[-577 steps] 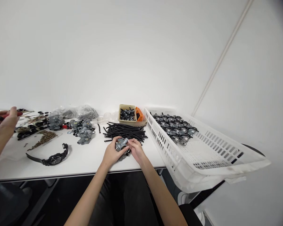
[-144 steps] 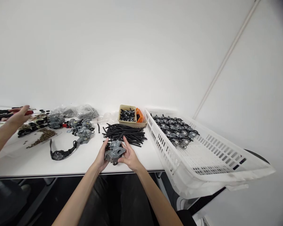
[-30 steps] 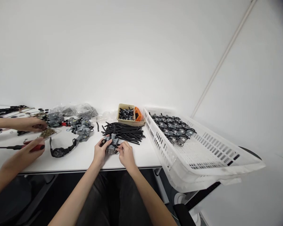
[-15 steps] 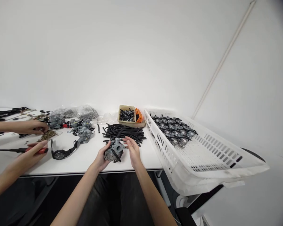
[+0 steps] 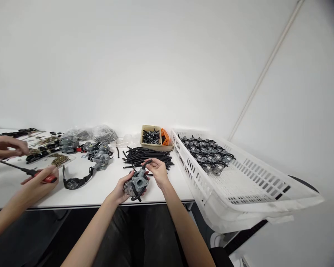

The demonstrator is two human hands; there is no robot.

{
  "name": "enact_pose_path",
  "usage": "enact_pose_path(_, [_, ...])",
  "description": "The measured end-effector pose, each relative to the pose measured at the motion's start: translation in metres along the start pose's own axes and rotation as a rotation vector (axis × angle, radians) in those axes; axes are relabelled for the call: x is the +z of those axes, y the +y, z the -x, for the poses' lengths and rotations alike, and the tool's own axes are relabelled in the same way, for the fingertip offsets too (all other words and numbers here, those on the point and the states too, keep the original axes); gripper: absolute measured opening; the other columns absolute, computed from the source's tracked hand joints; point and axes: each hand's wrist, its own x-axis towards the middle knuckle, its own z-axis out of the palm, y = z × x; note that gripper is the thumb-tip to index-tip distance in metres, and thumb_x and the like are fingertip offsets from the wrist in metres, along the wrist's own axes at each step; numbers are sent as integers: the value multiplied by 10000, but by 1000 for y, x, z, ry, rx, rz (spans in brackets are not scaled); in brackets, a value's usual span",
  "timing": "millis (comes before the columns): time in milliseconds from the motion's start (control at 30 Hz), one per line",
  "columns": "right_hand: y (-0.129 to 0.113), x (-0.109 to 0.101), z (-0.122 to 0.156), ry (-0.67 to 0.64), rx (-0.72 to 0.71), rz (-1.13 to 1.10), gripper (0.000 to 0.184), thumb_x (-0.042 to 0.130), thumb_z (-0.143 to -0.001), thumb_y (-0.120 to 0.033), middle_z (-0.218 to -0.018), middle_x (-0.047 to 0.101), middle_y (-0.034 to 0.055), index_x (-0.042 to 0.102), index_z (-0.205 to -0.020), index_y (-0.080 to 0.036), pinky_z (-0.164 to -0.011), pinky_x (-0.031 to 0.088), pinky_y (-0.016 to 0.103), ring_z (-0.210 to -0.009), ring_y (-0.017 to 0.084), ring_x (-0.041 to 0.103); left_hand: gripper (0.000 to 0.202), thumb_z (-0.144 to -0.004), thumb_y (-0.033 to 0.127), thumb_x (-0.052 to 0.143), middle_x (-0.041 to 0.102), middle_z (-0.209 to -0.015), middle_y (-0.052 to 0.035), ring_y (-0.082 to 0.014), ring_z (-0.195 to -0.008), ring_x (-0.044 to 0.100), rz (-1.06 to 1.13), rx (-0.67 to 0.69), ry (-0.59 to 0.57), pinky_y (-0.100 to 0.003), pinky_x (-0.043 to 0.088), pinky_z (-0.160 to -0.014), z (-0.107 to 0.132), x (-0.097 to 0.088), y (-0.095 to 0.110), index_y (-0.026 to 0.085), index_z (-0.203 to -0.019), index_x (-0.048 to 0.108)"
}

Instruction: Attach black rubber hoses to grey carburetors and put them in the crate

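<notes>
1. Left hand, head view: wrapped round grey carburettor above the near tabletop; seemingly bears it, freeing right hand to pinch its black top tube.
2. Loose hoses heaped just beyond, presumably for easy reach.
3. Tabletop white; slotted crate alongside, right; plain pale wall behind.

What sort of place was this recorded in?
Probably a small assembly workshop: a white crate holds many similar metal parts, black hoses lie piled on the table, and the left hand holds a grey metal unit.
</notes>
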Motion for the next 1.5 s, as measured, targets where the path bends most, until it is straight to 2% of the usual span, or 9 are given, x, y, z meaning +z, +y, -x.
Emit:
enact_pose_path(100, [-10,4,5,34,-44,83,256,779,-617,-345,-791,729,59,680,-786,-181,-597,572,306,-793,228,685,388,-856,405,527,716,-895,-111,-292,-776,693,27,-6,-30,-404,561,-645,2,2,1,175,-1158,606])
enact_pose_path(233, [-17,6,10,84,-135,287,238,752,-647,-359,-802,699,51,679,-782,-178,-564,565,290,-775,213,662,442,-805,440,588,715,-913,-132,-306,-780,695,50,1,14,-375,559,-599,2,6,2,149,-1137,618])
enact_pose_path(433, [-31,10,16,120,-311,687,146,723,-710,-319,-763,686,23,661,-758,-196,-758,521,320,-777,189,649,448,-735,496,645,717,-839,-119,-358,-830,681,11,-24,153,-442,549,-606,5,11,4,145,-1012,676])
enact_pose_path(600, [-38,17,19,136,-355,789,123,729,-711,-282,-757,671,17,642,-733,-198,-755,490,304,-764,179,640,419,-742,504,636,716,-783,-109,-317,-731,691,15,-34,134,-426,541,-613,6,8,4,126,-913,688])
enact_pose_path(767, [-36,17,19,109,-311,704,143,717,-717,-317,-784,678,19,662,-788,-206,-750,504,302,-780,182,637,408,-781,498,590,716,-776,-98,-301,-733,688,2,-29,128,-404,535,-610,7,8,5,126,-921,683])
enact_pose_path(967, [-30,8,15,-30,-77,351,240,686,-717,-345,-959,700,62,694,-909,-202,-628,552,298,-843,221,663,415,-842,447,527,722,-831,-121,-274,-703,693,49,2,35,-349,536,-582,3,3,2,101,-1027,664])
enact_pose_path(1233, [-12,4,11,-25,3,209,254,727,-676,-363,-842,729,71,687,-847,-179,-636,562,339,-753,233,686,473,-869,432,485,722,-828,-158,-267,-673,696,85,-11,-16,-355,546,-595,-2,-9,-4,84,-1167,601])
enact_pose_path(1400, [-9,-2,18,12,-88,233,310,667,-760,-393,-976,719,89,669,-990,-186,-820,542,369,-921,238,679,441,-866,404,503,723,-888,-151,-267,-731,700,106,42,-5,-402,548,-706,-1,-6,-3,99,-1168,603])
enact_pose_path(1500, [-3,-5,32,68,-114,259,362,611,-813,-404,-1082,688,115,620,-1100,-183,-923,493,393,-1037,236,639,408,-845,387,537,723,-916,-135,-269,-786,697,116,100,93,-406,544,-740,-3,0,-2,119,-1141,619])
